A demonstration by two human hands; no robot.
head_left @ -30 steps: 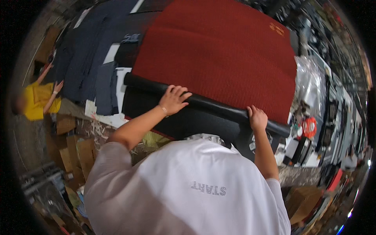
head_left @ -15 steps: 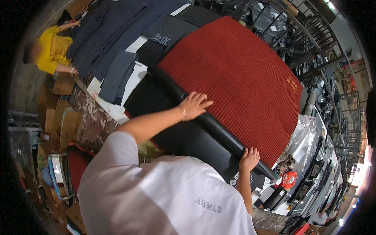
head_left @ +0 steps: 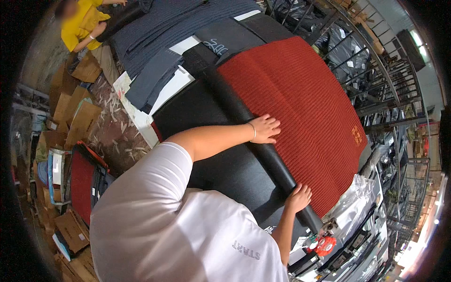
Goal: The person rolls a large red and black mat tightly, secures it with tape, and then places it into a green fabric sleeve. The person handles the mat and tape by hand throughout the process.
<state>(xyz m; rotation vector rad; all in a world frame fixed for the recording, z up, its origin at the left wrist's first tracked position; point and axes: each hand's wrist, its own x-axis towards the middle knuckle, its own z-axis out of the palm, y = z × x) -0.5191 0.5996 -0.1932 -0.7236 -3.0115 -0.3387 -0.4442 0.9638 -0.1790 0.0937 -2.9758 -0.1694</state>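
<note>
Presently, the left hand (head_left: 266, 128) lies open, fingers spread across a black roll (head_left: 278, 167) onto the red ribbed mat (head_left: 300, 113), which extends away rightward; the right hand (head_left: 298, 197) curls over the roll, grip cannot be told. Surface: dark ribbed sheets (head_left: 183, 26), then black sheeting (head_left: 235, 174). Room: cartons (head_left: 82, 122), scrap-littered floor (head_left: 110, 141), metal racks (head_left: 390, 105). Count: one yellow-shirted person (head_left: 84, 23), two hands at one roll, one red ribbed mat.

Glare (head_left: 408, 256) lower right; red mat (head_left: 293, 120) evenly lit; edges bowed, dark.

white table (head_left: 144, 123): dark-blue pieces (head_left: 155, 80), red ribbed mat (head_left: 291, 117)
</note>
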